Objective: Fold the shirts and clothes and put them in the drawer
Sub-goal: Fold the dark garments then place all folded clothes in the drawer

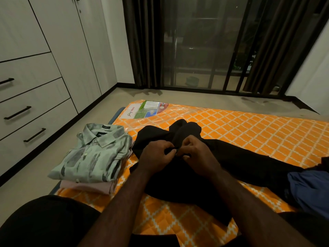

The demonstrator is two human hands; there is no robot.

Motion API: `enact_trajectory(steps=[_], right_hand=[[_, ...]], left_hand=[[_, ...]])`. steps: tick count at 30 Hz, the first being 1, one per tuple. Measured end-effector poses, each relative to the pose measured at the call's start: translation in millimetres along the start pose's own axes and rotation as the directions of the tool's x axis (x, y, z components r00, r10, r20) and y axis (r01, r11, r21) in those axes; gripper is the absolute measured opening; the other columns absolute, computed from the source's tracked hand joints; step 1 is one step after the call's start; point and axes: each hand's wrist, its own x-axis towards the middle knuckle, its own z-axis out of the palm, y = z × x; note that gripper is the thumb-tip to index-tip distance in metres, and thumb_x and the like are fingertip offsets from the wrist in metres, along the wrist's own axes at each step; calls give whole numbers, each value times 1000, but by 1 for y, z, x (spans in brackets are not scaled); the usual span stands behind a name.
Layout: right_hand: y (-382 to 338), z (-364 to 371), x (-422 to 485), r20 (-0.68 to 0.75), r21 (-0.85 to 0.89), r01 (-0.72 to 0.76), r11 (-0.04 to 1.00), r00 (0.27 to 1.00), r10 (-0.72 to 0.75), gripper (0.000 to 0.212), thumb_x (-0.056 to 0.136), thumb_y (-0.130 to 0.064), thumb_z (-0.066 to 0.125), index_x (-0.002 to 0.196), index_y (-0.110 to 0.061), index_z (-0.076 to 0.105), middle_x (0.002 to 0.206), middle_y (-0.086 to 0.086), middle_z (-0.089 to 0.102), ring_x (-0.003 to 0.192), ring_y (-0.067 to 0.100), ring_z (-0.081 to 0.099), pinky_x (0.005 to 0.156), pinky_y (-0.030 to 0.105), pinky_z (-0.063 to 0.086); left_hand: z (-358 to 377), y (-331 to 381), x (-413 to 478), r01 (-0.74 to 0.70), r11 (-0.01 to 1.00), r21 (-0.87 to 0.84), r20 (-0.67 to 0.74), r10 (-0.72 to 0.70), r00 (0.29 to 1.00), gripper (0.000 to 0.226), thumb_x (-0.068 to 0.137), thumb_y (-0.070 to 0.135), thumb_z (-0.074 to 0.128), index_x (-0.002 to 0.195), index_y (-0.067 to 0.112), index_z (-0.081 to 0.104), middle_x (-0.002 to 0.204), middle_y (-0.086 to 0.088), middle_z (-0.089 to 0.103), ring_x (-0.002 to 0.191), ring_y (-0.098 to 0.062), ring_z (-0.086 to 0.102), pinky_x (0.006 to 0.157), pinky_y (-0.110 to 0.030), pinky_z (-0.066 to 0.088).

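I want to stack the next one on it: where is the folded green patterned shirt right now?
In the head view the green patterned shirt lies folded at the mattress's left edge, atop a pink garment, just left of the black garment.

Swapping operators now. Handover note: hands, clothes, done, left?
Left hand and right hand: both pinch the front of the black shirt, which lies unfolded on the orange mattress.
Done: green patterned shirt folded, stacked on a folded pink garment at the mattress's left edge.
Left: fold the black shirt and the blue garment on the right; move all into the drawers, which are closed.
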Motion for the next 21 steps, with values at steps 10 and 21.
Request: enact_trajectory(steps=[10, 21], right_hand=[[-2, -1, 2, -88, 58, -143, 988, 985, 148, 27, 72, -12, 86, 87, -23, 67, 81, -11, 57, 73, 5, 53, 61, 32, 50], [1, -7, 3, -24, 61, -44, 997, 999, 45, 24, 78, -14, 86, 94, -23, 71, 96, -9, 59, 83, 3, 57, 67, 25, 54]], left_hand=[[-10, -2, 3, -41, 994, -103, 143, 55, 988, 19, 91, 28, 72, 107, 20, 79, 89, 9, 71, 81, -6, 66, 75, -35, 56], [-1, 1, 2, 17, 988, -155, -8, -19, 1000, 15, 90, 28, 75, 100, 19, 80, 90, 10, 75, 83, -3, 68, 78, -32, 57]])
